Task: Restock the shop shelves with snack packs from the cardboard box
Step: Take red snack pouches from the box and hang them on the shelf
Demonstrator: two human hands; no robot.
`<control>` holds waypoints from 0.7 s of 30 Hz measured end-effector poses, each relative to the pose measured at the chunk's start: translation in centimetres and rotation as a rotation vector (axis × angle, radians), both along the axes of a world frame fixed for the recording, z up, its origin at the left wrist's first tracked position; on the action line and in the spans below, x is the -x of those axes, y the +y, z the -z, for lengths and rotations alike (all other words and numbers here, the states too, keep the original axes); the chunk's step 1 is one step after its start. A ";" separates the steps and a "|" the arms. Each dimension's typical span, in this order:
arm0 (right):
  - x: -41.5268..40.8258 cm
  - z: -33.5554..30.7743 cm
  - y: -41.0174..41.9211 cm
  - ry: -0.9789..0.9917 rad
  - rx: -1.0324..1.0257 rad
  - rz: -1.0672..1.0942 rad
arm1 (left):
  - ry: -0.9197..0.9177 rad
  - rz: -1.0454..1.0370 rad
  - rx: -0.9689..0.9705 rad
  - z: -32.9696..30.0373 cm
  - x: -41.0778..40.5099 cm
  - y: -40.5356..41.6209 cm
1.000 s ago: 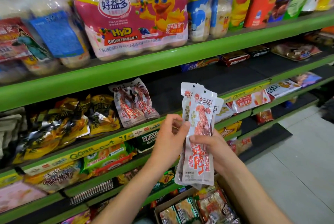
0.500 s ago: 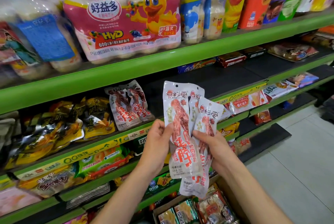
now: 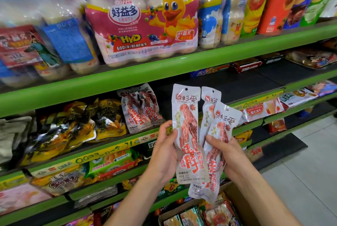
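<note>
Both hands hold long white snack packs with red meat pictures in front of the second shelf. My left hand (image 3: 165,150) grips one pack (image 3: 188,134) by its left edge, upright. My right hand (image 3: 228,154) grips two more packs (image 3: 216,145), fanned out to the right and partly behind the first. Two packs of the same kind (image 3: 141,109) lean on the green-edged shelf (image 3: 113,145) just left of my hands. The open cardboard box (image 3: 235,205) sits at the bottom, with several snack packs inside.
Large drink multipacks (image 3: 145,25) and crisp tubes (image 3: 273,1) fill the top shelf. Yellow and black snack bags (image 3: 69,127) lie left of the matching packs. A dark bare stretch of shelf (image 3: 237,83) runs behind my hands. Tiled floor (image 3: 313,171) is at the right.
One second ago the packs were stacked together between both hands. Now my left hand has drawn one pack off to the left, and the rest stay fanned in my right hand.
</note>
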State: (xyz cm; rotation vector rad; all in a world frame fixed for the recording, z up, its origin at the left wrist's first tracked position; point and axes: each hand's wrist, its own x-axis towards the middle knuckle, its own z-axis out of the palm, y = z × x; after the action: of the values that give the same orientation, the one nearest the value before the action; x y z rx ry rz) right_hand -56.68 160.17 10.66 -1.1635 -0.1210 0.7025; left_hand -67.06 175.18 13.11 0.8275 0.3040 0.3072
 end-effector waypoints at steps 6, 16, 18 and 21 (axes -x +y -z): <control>-0.1 0.2 0.1 -0.032 -0.012 -0.013 | -0.020 0.024 -0.009 0.1 0.0 0.3; 0.0 0.1 -0.3 -0.038 0.005 -0.013 | -0.032 0.045 -0.036 0.2 0.1 0.4; 0.1 0.0 -0.4 -0.043 0.009 -0.014 | -0.036 0.051 -0.026 0.2 0.1 0.4; 0.1 -0.1 -0.5 -0.045 0.026 -0.010 | -0.043 0.056 -0.007 0.3 0.0 0.4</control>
State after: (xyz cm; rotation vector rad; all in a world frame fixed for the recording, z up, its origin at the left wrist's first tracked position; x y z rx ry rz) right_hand -56.77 159.65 10.75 -1.2047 -0.1559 0.6882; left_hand -67.06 175.54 12.82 0.8334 0.2391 0.2740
